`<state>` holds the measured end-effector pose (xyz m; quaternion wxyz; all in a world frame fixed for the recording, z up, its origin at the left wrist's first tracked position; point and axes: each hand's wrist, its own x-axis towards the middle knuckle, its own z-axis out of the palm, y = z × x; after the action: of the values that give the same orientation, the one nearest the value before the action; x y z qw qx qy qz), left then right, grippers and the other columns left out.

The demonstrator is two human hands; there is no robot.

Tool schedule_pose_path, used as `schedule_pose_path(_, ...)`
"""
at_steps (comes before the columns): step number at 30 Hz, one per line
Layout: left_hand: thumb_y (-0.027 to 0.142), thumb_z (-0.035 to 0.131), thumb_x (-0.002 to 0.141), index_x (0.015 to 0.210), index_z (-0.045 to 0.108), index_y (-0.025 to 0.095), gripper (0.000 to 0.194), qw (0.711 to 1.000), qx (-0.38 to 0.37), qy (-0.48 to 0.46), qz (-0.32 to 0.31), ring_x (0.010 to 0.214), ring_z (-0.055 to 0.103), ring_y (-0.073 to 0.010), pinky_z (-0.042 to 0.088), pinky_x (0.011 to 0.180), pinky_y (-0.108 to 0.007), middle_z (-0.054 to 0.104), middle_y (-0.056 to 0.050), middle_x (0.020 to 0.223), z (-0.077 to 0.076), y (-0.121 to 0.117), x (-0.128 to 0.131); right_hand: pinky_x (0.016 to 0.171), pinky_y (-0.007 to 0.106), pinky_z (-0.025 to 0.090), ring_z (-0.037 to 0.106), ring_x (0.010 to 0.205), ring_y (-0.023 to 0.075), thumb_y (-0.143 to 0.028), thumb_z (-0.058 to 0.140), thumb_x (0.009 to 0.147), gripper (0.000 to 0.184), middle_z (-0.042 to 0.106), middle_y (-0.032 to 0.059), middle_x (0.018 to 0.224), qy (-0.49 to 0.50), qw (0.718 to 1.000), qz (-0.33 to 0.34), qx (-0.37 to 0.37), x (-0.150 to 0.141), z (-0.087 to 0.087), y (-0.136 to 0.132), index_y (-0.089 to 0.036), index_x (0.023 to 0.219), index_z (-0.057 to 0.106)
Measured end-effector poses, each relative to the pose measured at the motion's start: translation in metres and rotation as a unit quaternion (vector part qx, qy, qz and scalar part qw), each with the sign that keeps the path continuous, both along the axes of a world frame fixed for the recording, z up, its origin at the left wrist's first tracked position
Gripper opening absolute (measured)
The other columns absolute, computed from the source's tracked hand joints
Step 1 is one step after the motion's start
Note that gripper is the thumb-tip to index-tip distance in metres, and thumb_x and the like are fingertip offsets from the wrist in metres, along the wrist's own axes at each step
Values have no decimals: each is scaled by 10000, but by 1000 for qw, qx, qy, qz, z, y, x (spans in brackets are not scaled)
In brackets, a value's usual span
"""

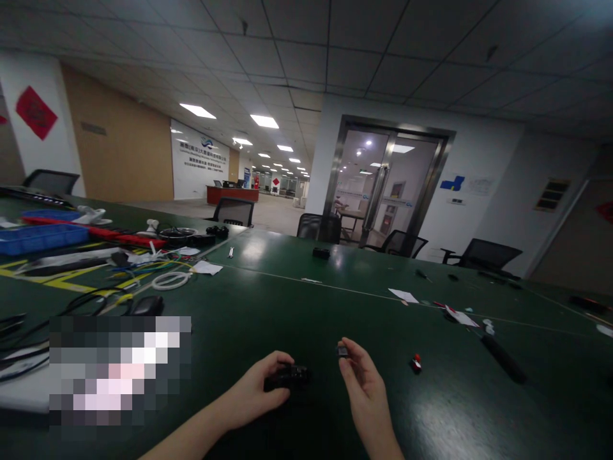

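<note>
My left hand (253, 391) is closed around a black device (299, 375) low over the green table (306, 313). Its rounded end sticks out to the right, and the palm side hides the rest, so its exact kind is unclear. To the right, my right hand (368, 390) pinches a small dark square piece (341, 351) between thumb and fingertips. A gap separates this piece from the black device. Farther right on the table lies a small red and black item (416, 364).
At left are a blue tray (43, 239), tangled cables (143, 265), a coiled white cable (171, 280) and a black mouse (147, 306). A black-handled tool (502, 359) lies at right. Paper scraps (403, 295) and a small black box (320, 253) are farther back.
</note>
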<state>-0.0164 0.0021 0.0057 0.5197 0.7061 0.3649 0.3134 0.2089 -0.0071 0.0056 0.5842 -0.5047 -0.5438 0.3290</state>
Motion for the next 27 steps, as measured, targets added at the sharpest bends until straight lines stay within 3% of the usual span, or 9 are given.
schedule_pose_path(12, 151, 552, 741, 1086, 440, 201, 365, 1000, 10, -3, -4, 920, 563, -186, 419, 782, -293, 604, -23, 1014, 6, -1, 1, 971, 410, 387, 529, 1101, 237, -427, 552, 779, 421, 576, 77, 1196, -20, 1000, -1, 0, -2, 1, -1, -226, 1149, 550)
schedule_pose_path(27, 146, 568, 747, 1103, 447, 201, 380, 1000, -3, 2, -1, 936, 570, -183, 432, 791, -290, 601, -22, 1030, 7, -2, -1, 934, 399, 426, 552, 1063, 234, -406, 564, 774, 390, 603, 77, 1153, -27, 1000, 13, 6, -5, -2, -1, -227, 1120, 579)
